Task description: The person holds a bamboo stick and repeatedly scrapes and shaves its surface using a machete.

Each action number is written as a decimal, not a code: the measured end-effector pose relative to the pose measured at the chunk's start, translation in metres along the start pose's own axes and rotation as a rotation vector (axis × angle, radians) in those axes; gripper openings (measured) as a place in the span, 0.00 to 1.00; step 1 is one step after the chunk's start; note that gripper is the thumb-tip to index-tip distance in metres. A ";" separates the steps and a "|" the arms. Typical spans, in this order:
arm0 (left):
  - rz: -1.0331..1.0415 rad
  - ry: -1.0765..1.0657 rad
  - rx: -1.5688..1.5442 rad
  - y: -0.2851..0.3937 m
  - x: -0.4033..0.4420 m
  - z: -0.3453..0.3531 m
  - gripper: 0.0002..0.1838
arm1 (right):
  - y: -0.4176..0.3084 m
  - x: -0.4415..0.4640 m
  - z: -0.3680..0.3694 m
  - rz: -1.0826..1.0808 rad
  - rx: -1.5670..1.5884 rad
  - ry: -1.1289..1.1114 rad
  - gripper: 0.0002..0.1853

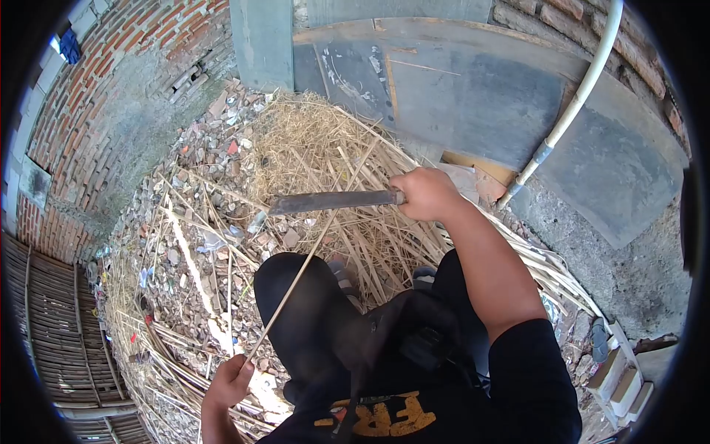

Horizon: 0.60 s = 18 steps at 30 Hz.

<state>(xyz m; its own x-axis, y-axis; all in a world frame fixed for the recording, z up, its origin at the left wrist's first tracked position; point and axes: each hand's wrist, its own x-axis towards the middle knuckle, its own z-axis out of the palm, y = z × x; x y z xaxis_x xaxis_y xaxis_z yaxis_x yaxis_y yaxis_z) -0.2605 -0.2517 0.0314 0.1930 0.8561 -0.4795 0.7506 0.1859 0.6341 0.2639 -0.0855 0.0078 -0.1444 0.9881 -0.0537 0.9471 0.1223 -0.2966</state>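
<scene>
My right hand [427,194] is closed round the handle of a machete [333,201], whose long dark blade points left across the view. Low on the left, my left hand [228,382] grips the near end of a thin bamboo strip [296,280]. That strip slants up and to the right past my knee, and its upper part passes behind or beside the blade; I cannot tell whether they touch. Beneath the blade lies a loose pile of split bamboo strips [377,240] on the ground, with pale shavings [296,140] heaped beyond it.
Rubble and litter [214,148] cover the ground to the left. A brick wall [133,81] stands behind it, and a slatted bamboo panel [55,318] at lower left. Grey boards [473,96] lean at the back, crossed by a white pipe [573,103]. A sandal [600,340] lies far right.
</scene>
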 end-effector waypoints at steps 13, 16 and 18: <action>0.120 0.091 -0.178 0.000 0.007 0.012 0.19 | 0.084 0.021 0.016 0.559 0.779 0.515 0.22; 0.227 0.116 -0.238 0.051 0.024 0.018 0.26 | 0.091 0.024 0.017 0.518 0.741 0.566 0.21; 0.351 0.145 -0.237 0.087 0.039 0.020 0.40 | 0.105 0.025 0.021 0.531 0.765 0.573 0.21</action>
<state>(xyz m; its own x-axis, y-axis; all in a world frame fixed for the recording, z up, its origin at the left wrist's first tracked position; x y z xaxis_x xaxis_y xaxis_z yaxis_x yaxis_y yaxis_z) -0.1750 -0.2115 0.0560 0.3071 0.9426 -0.1314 0.4870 -0.0371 0.8726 0.3542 -0.0500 -0.0447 0.5724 0.8189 0.0428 0.3916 -0.2271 -0.8917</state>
